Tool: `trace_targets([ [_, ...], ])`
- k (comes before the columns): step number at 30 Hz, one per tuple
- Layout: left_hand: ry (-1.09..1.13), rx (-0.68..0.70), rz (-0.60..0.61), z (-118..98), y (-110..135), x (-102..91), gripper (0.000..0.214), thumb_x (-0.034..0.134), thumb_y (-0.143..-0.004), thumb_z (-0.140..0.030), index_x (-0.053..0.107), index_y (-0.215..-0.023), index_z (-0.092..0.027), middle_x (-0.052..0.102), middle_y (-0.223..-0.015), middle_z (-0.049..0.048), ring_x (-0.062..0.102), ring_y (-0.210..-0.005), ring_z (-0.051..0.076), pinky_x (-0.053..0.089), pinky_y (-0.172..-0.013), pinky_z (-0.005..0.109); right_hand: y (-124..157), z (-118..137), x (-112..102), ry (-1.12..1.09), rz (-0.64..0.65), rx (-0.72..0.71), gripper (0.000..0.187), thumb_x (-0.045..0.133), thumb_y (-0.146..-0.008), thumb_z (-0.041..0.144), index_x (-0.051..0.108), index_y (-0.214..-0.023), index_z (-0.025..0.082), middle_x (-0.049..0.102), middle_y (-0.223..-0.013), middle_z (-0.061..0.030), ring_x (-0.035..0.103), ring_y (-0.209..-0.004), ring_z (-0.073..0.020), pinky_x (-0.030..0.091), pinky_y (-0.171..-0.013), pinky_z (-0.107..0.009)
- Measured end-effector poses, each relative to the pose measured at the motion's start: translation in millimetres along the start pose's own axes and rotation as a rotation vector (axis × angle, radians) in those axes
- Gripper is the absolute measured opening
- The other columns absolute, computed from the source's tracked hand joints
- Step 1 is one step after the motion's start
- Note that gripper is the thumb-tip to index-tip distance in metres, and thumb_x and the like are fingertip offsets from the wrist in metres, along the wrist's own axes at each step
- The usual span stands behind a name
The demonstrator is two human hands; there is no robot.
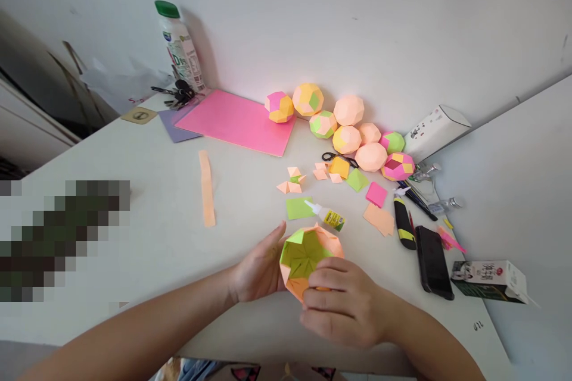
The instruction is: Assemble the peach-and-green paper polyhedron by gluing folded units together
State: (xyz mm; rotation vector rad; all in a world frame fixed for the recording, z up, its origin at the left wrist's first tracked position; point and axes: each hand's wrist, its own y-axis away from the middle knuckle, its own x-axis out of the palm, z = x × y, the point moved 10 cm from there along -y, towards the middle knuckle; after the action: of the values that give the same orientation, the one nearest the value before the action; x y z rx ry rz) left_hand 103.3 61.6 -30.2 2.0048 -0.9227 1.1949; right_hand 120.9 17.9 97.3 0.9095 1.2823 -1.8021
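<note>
Both my hands hold a half-built paper ball (308, 253) of peach and lime-green folded pieces, its open side facing up. My left hand (259, 268) cups it from the left, fingers wrapped behind it. My right hand (344, 303) grips its lower front edge, fingers curled over the paper. A small glue bottle (328, 214) lies on the white table (147, 232) just beyond the ball, by a green paper square (298, 208).
Several finished paper balls (348, 131) sit by the wall. A pink sheet (236, 120), peach strip (207, 189), loose folded pieces (292, 180), scissors (333, 156), a marker (403, 223), a black phone (433, 262), a carton (487, 280) and a bottle (179, 44) lie around.
</note>
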Motion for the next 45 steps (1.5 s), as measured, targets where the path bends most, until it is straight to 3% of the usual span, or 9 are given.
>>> trace_targets([
  [7, -0.083, 0.052, -0.075, -8, 3, -8.8, 0.059, 0.032, -0.093, -0.057, 0.062, -0.118, -0.013, 0.069, -0.112, 0.0128, 0.063, -0.099, 0.025, 0.045, -0.081, 0.034, 0, -11, 12, 0.082, 0.069, 0.087, 0.016, 0.050, -0.089, 0.007, 0.064, -0.086, 0.014, 0.062, -0.065, -0.0016, 0.051, -0.074, -0.0157, 0.045, -0.076, -0.033],
  [12, -0.112, 0.084, -0.077, -11, 3, -7.4, 0.054, 0.034, -0.094, -0.054, 0.061, -0.120, -0.015, 0.068, -0.114, 0.0112, 0.063, -0.100, 0.026, 0.045, -0.079, 0.033, 4, -18, 20, 0.140, 0.103, 0.130, 0.019, 0.052, -0.088, 0.005, 0.062, -0.075, 0.016, 0.060, -0.066, -0.0017, 0.051, -0.083, -0.0173, 0.044, -0.084, -0.036],
  [17, -0.119, 0.159, -0.053, -20, 2, -0.2, 0.054, 0.028, -0.096, -0.050, 0.058, -0.125, -0.014, 0.065, -0.120, 0.0131, 0.056, -0.114, 0.029, 0.044, -0.083, 0.035, 7, -25, 14, 0.073, 0.033, 0.163, 0.022, 0.051, -0.085, 0.003, 0.059, -0.069, 0.015, 0.061, -0.066, -0.0030, 0.053, -0.086, -0.0189, 0.045, -0.081, -0.036],
  [23, -0.142, 0.178, -0.060, -20, 1, -2.5, 0.052, 0.027, -0.097, -0.049, 0.049, -0.134, -0.019, 0.058, -0.128, 0.0133, 0.055, -0.111, 0.030, 0.045, -0.079, 0.036, 12, -54, 2, -0.308, -0.104, 0.397, 0.020, 0.057, -0.090, 0.021, 0.059, -0.071, 0.016, 0.061, -0.062, -0.0037, 0.056, -0.082, -0.0195, 0.048, -0.074, -0.033],
  [27, -0.166, 0.173, -0.045, -19, 1, -1.4, 0.052, 0.027, -0.097, -0.047, 0.051, -0.133, -0.019, 0.058, -0.127, 0.0136, 0.056, -0.107, 0.029, 0.043, -0.086, 0.039, 23, -77, 6, -0.564, -0.173, 0.619, 0.026, 0.059, -0.090, 0.032, 0.062, -0.069, 0.017, 0.061, -0.064, -0.0037, 0.057, -0.070, -0.0164, 0.048, -0.069, -0.031],
  [34, -0.082, 0.134, 0.031, -13, 2, 9.9, 0.047, 0.040, -0.093, -0.048, 0.054, -0.127, -0.018, 0.061, -0.119, 0.0122, 0.054, -0.109, 0.026, 0.041, -0.094, 0.038, 45, -101, 18, -0.882, -0.299, 0.895, 0.030, 0.063, -0.085, 0.041, 0.066, -0.070, 0.016, 0.063, -0.073, -0.0048, 0.056, -0.075, -0.0167, 0.046, -0.070, -0.031],
  [38, -0.067, 0.132, 0.017, -12, 2, 8.3, 0.042, 0.038, -0.096, -0.041, 0.056, -0.126, -0.018, 0.063, -0.109, 0.0113, 0.057, -0.101, 0.022, 0.044, -0.090, 0.036, 56, -106, 35, -1.037, -0.278, 1.001, 0.032, 0.061, -0.087, 0.043, 0.065, -0.069, 0.016, 0.059, -0.068, -0.0016, 0.053, -0.066, -0.0135, 0.043, -0.061, -0.026],
  [45, -0.091, 0.116, -0.029, -12, 2, 0.7, 0.044, 0.037, -0.096, -0.044, 0.057, -0.124, -0.017, 0.063, -0.114, 0.0145, 0.059, -0.101, 0.024, 0.047, -0.086, 0.037, 64, -107, 53, -1.264, -0.303, 1.043, 0.046, 0.052, -0.091, 0.048, 0.053, -0.059, 0.016, 0.048, -0.059, 0.0015, 0.045, -0.057, -0.0104, 0.036, -0.056, -0.025],
])
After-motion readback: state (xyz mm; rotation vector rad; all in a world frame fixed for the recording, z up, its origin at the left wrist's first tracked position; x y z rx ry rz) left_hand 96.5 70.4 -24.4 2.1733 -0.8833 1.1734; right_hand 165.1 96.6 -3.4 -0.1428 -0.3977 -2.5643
